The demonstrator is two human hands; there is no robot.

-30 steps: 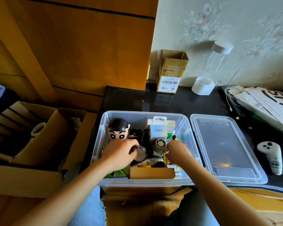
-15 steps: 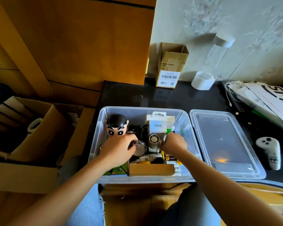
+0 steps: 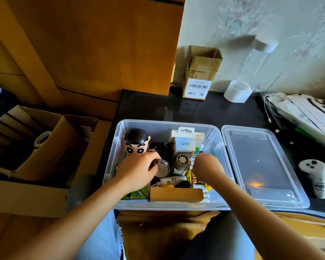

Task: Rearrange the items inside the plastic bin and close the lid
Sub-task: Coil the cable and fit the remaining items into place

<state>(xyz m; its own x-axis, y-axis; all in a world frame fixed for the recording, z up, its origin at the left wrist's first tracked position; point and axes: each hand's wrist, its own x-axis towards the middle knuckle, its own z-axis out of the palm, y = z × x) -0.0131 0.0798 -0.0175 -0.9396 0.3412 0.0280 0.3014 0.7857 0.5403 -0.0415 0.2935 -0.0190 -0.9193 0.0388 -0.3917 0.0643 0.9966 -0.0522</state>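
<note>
**Both hands inside the open bin; lid lying alongside**

The clear plastic bin [image 3: 169,204] stands at the near edge of a dark tabletop [image 3: 204,109], directly in front of the person, with both forearms reaching in over its near wall.

Nearest the viewer, a wooden block [image 3: 175,194] lies against the bin's near wall, between the two wrists. A green printed card [image 3: 137,194] lies to its left, partly covered by the left wrist.

The left hand [image 3: 137,172] is in the left half of the bin. Its fingers curl round a dark round-topped cylinder [image 3: 160,167] and grip it. The right hand [image 3: 207,167] is in the right half, fingers curled downward among a strip of batteries [image 3: 192,178] and small packets. Whether it grips anything cannot be determined; the fingertips are hidden.

Between the hands stands a small beige fan [image 3: 181,162]. Beyond it, a white box marked Q88 [image 3: 185,142] stands upright near the far wall. A cartoon-face figure [image 3: 136,141] stands in the far left corner, just beyond the left hand's knuckles.

The lid [image 3: 261,162] lies flat on the tabletop, touching the bin's right side, beside the right forearm and apart from both hands. A white controller [image 3: 314,177] rests to the right of the lid. A cardboard box [image 3: 200,72] and a white tape roll [image 3: 237,91] stand at the far wall.
</note>
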